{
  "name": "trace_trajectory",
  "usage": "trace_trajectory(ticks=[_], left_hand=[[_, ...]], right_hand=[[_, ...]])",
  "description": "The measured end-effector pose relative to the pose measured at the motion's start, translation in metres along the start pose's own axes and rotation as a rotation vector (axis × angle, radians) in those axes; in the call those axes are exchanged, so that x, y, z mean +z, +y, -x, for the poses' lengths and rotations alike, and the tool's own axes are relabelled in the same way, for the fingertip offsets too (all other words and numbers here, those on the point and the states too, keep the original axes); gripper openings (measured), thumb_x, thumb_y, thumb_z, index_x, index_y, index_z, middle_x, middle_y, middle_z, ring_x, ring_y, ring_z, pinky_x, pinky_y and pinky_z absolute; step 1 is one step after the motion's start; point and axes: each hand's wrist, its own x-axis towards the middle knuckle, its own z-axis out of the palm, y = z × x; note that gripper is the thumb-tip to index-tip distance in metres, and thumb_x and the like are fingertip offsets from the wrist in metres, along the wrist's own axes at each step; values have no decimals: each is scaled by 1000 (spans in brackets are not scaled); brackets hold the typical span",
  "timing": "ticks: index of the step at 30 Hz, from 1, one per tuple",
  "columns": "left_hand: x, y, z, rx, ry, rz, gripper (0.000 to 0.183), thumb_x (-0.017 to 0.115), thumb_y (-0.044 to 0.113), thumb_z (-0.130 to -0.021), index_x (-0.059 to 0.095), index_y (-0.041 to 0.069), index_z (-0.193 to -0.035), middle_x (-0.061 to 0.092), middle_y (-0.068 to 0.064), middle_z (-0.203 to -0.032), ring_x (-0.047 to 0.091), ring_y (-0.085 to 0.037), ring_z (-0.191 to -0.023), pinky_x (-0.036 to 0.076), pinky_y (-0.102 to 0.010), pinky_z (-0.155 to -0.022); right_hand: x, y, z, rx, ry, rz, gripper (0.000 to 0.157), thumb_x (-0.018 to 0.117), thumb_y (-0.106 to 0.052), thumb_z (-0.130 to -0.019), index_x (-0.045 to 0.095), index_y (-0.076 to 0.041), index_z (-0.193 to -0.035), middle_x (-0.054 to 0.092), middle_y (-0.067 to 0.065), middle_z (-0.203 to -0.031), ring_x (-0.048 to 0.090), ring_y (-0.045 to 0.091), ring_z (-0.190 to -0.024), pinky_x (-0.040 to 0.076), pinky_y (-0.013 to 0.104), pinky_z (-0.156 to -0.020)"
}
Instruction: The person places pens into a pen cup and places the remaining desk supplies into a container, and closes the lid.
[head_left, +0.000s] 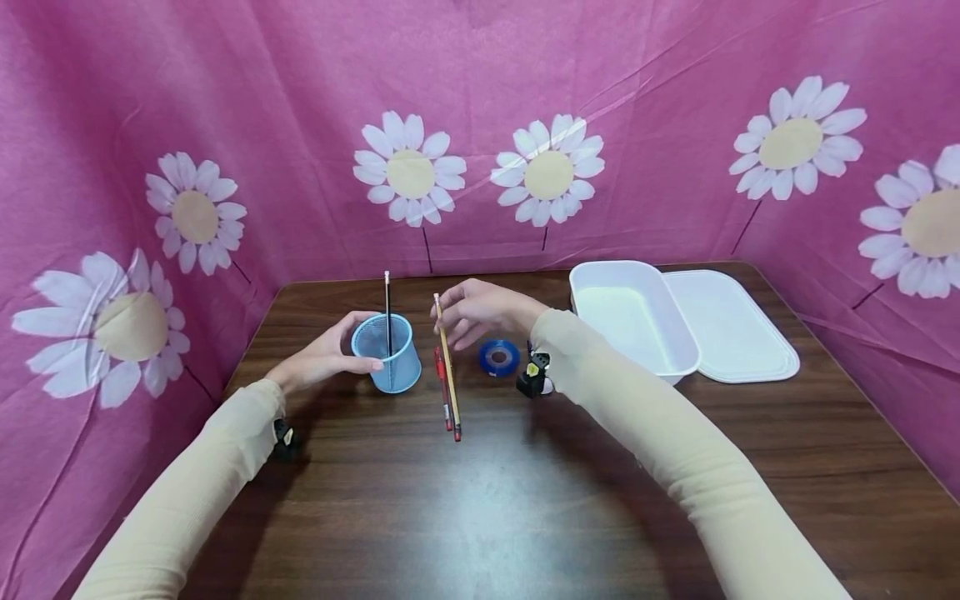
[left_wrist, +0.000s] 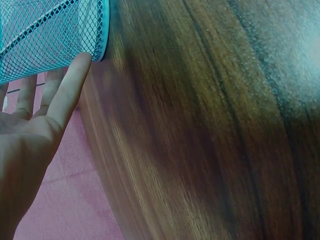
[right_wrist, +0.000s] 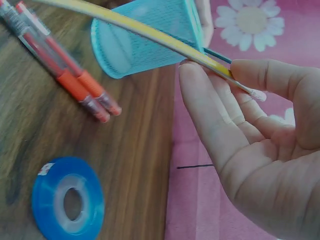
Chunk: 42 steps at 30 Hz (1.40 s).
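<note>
A light blue mesh pencil cup (head_left: 402, 373) stands on the table at left of centre, with a dark pencil (head_left: 387, 302) upright in it. My left hand (head_left: 327, 353) holds the cup from its left side, thumb across the front; some of its fingers are hidden behind the mesh. Between thumb and fingertips, my right hand (head_left: 483, 312) pinches a yellow pencil (right_wrist: 150, 34) close to its eraser end. The pencil slants downward, its other end toward me. Two red pens (right_wrist: 70, 75) lie side by side on the table below the pencil.
A blue roll of tape (head_left: 512, 358) lies under the right wrist. Farther right, a white plastic container (head_left: 633, 321) stands beside its white lid (head_left: 742, 325). Behind the wooden table (head_left: 360, 517) hangs a pink curtain (head_left: 300, 83) with daisies.
</note>
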Motion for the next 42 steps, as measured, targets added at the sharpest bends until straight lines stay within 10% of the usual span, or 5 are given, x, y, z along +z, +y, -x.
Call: trace_trajectory(ticks=[24, 42], left_hand=[[0, -1, -1, -3, -1, 3, 77, 83, 16, -85, 38, 17, -149, 53, -12, -139, 51, -29, -128, 44, -35, -103], [-1, -3, -2, -13, 5, -2, 79, 83, 16, -85, 37, 14, -149, 51, -10, -140, 50, -26, -128, 44, -32, -103]], right_hand=[[-7, -33, 8, -91, -9, -98, 19, 67, -10, -99, 64, 2, -114, 71, 20, -113, 71, 37, -102, 58, 48, -88], [-1, -52, 2, -286, 196, -196, 24, 68, -10, -99, 65, 4, -118, 74, 17, -108, 70, 34, -107, 58, 45, -89]])
